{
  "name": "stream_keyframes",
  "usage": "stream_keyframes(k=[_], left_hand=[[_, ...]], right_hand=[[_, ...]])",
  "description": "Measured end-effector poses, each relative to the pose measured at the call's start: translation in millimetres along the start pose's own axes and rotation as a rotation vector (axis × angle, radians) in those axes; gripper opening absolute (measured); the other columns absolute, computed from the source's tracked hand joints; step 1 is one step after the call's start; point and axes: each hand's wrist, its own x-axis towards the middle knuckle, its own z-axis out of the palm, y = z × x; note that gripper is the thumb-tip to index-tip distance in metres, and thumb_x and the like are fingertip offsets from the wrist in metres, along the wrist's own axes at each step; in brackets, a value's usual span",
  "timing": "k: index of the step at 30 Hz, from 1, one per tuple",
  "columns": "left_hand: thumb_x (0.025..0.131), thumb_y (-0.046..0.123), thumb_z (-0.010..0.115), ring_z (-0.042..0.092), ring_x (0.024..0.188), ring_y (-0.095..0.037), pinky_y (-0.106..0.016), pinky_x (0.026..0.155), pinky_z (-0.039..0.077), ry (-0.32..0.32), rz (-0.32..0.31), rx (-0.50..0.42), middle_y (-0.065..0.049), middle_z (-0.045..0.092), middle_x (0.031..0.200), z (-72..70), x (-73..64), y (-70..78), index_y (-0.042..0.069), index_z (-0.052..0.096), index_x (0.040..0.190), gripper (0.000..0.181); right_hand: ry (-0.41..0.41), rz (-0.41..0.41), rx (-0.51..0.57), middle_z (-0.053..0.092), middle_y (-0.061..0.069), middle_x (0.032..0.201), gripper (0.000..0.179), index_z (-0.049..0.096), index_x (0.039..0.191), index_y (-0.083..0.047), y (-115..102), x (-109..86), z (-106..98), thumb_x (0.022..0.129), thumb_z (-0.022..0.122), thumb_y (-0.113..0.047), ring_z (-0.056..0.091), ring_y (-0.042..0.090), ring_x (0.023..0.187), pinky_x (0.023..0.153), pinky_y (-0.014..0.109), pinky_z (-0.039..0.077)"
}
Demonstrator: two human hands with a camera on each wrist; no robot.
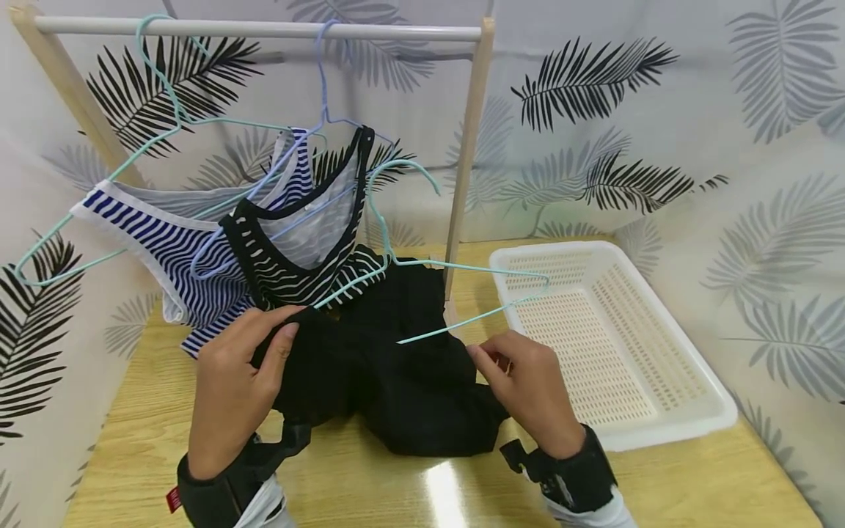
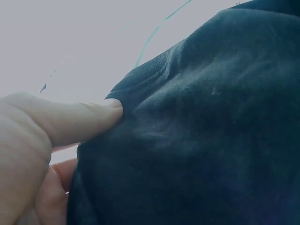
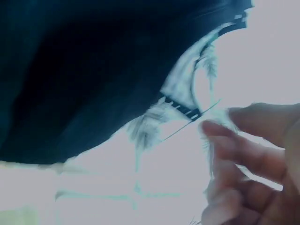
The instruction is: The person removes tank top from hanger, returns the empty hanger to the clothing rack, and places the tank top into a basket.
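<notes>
Where the black garment (image 1: 422, 403) lies, head view: it is bunched on the wooden table (image 1: 343, 477), its left edge raised by a hand.
Left hand (image 1: 238, 381), head view: at the garment's left edge, thumb and forefinger pinching the fabric.
Right hand (image 1: 535, 389), head view: just beside the garment's right edge, fingers bent.
Loose mint hanger (image 1: 388, 253): above the garment; one arm runs down toward the left hand and meets the cloth, the other sticks out to the right, and the hook is off the rail.
Clothes rack (image 1: 257, 28): behind the garment, its rail bearing two hangers.
Blue-and-white striped top (image 1: 172, 253): left of the garment, on another mint-coloured hanger.
Black-and-white striped top (image 1: 290, 282): behind the garment to the left, on a periwinkle hanger (image 1: 323, 88).
White plastic basket (image 1: 581, 345): right of the garment, near the right hand.
Left wrist view: the thumb presses the garment's seamed edge, fingers behind it; a thin mint line shows beyond.
Right wrist view: the fingers curl loosely, apart from the garment, grasping nothing visible; a striped band, blurred, shows past the garment's edge.
</notes>
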Motion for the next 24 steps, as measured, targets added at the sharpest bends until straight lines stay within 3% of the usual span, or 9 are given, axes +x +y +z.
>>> stream_keyframes(k=[3,7,13,18,24], left_hand=[[0.088,0.0,0.067,0.047,0.069,-0.011,-0.022,0.065,0.036,-0.018,-0.014,0.017,-0.002,0.059,0.078,-0.7,-1.1,-2.2,0.007,0.071,0.112,0.026],[0.09,0.001,0.065,0.047,0.07,-0.011,-0.021,0.066,0.036,-0.033,-0.028,0.026,-0.002,0.059,0.079,-2.0,-1.6,-3.6,0.007,0.071,0.112,0.024],[0.088,-0.001,0.067,0.048,0.07,-0.012,-0.021,0.067,0.037,-0.015,-0.014,0.01,-0.003,0.06,0.079,-0.2,0.9,-1.9,0.007,0.071,0.111,0.025],[0.085,-0.002,0.069,0.047,0.069,-0.011,-0.023,0.066,0.036,-0.002,-0.007,0.008,-0.002,0.059,0.077,0.1,1.3,-0.9,0.008,0.072,0.111,0.027],[0.085,-0.002,0.07,0.043,0.068,-0.011,-0.023,0.064,0.036,-0.013,-0.013,0.018,-0.001,0.057,0.076,-2.7,-1.0,-0.6,0.009,0.072,0.111,0.029]], right_hand=[[0.093,-0.071,0.143,0.042,-0.011,0.056,0.034,0.055,0.057,-0.019,-13.7,5.3,-13.2,0.086,0.073,-0.013,0.037,0.004,0.05,0.047,0.018,0.029],[0.191,-0.233,0.331,0.033,-0.009,0.054,0.047,0.04,0.052,-0.02,-41.7,16.5,-35.5,0.089,0.068,-0.015,0.031,0.002,0.048,0.046,0.016,0.023],[0.293,-0.462,0.433,0.036,-0.006,0.055,0.046,0.043,0.053,-0.016,-79.8,32.9,-61.4,0.094,0.064,-0.02,0.034,0.005,0.051,0.049,0.015,0.024],[0.352,-0.45,0.309,0.041,-0.005,0.056,0.043,0.052,0.056,-0.012,-80.2,55.8,-64.4,0.095,0.063,-0.027,0.038,0.008,0.053,0.052,0.018,0.029],[0.279,-0.358,0.222,0.043,-0.005,0.058,0.042,0.057,0.061,-0.011,-61.1,70.8,-48.4,0.096,0.06,-0.036,0.041,0.007,0.056,0.054,0.02,0.032]])
